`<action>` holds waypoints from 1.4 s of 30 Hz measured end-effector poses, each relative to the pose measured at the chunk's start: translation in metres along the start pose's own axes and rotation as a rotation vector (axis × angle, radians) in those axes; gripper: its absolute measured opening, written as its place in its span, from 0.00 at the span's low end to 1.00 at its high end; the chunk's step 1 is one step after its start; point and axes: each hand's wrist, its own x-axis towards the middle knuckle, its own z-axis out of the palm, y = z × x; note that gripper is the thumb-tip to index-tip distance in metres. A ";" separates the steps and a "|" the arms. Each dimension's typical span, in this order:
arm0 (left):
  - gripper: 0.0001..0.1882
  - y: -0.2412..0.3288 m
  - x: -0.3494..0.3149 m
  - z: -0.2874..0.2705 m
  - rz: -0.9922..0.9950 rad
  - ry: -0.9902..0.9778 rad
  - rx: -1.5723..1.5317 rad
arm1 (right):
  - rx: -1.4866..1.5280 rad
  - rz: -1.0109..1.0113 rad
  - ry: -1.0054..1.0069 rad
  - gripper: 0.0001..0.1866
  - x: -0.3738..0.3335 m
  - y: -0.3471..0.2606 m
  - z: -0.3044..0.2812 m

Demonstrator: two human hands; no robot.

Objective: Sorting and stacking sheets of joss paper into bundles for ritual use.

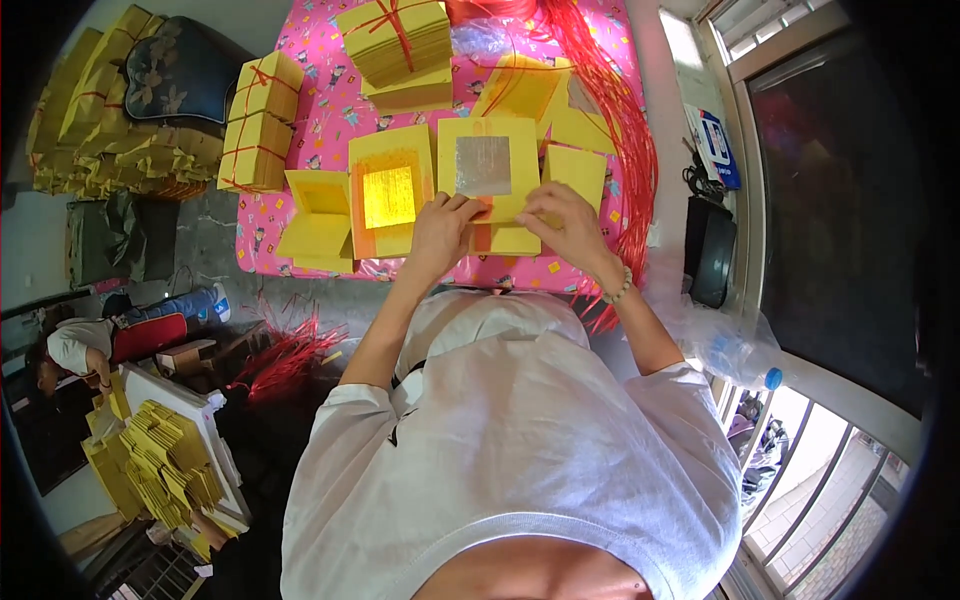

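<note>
A yellow paper sheet with a silver square (pixel 483 165) lies in front of me, its near part folded up in a strip. My left hand (pixel 445 232), fingers bent and closed, presses the left end of this fold. At the fold's right end my right hand (pixel 572 222) is closed in a pinch, its fingertips on the paper; the exact grip is partly hidden. Left of them is a yellow sheet with a gold square (pixel 388 198) and an orange border. Folded yellow papers stand at the left (pixel 318 220) and at the right (pixel 575 175), beside my right hand.
The pink patterned tabletop (pixel 330 110) carries tied yellow bundles (pixel 260 120), a taller tied stack (pixel 400 45) and long red strings (pixel 610 90). A window ledge with a plastic bottle (pixel 735 358) runs along the right. At the lower left, another person (pixel 80 345) is near more yellow paper (pixel 165 460).
</note>
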 end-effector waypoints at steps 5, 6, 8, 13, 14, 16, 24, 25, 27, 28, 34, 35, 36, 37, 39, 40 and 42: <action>0.13 -0.002 0.002 -0.012 -0.079 0.199 -0.185 | 0.374 0.217 0.354 0.40 0.006 0.009 0.006; 0.13 -0.004 0.002 -0.015 -0.167 0.141 -0.430 | 0.373 0.214 0.357 0.40 0.009 0.016 0.011; 0.14 -0.005 0.003 -0.016 -0.253 0.082 -0.671 | 0.867 0.152 0.259 0.46 0.017 0.027 0.020; 0.16 -0.005 0.007 -0.006 -0.279 -0.128 -1.094 | 0.666 0.045 0.129 0.41 0.025 0.029 0.026; 0.16 -0.008 0.009 0.000 -0.276 -0.128 -1.092 | 0.704 0.062 0.043 0.39 0.025 0.026 0.024; 0.18 -0.017 0.011 0.013 -0.336 -0.096 -1.130 | 0.705 0.053 0.081 0.37 0.026 0.011 0.025; 0.27 -0.007 0.025 0.025 -0.085 0.444 -0.521 | 0.590 0.034 0.132 0.30 0.026 0.009 0.024; 0.27 -0.006 0.028 0.023 -0.040 0.466 -0.463 | 0.589 0.036 0.134 0.30 0.026 0.010 0.024; 0.27 -0.005 0.030 0.020 -0.053 0.350 -0.627 | 0.459 0.001 0.215 0.29 0.027 0.013 0.026; 0.26 -0.005 0.032 0.019 -0.065 0.228 -0.790 | 0.459 0.002 0.214 0.29 0.028 0.015 0.027; 0.26 -0.013 0.042 0.013 -0.233 0.024 -0.811 | 0.501 0.242 0.124 0.27 0.035 0.006 0.013; 0.26 -0.010 0.045 0.010 -0.237 0.021 -0.811 | 0.545 0.227 0.172 0.26 0.038 0.006 0.010; 0.24 -0.005 0.048 0.007 -0.214 0.026 -0.976 | 0.588 0.212 0.220 0.26 0.040 0.007 0.009; 0.23 0.000 0.050 0.003 -0.190 0.032 -1.141 | 0.671 0.218 0.211 0.26 0.042 0.009 0.008; 0.22 0.012 0.056 -0.014 -0.308 -0.026 -1.230 | 0.720 0.270 0.185 0.25 0.044 0.007 0.004; 0.22 0.015 0.057 -0.017 -0.423 -0.082 -1.315 | 0.767 0.317 0.160 0.25 0.045 0.006 0.001; 0.22 0.014 0.059 -0.014 -0.497 -0.060 -1.325 | 0.828 0.361 0.128 0.24 0.045 0.003 -0.002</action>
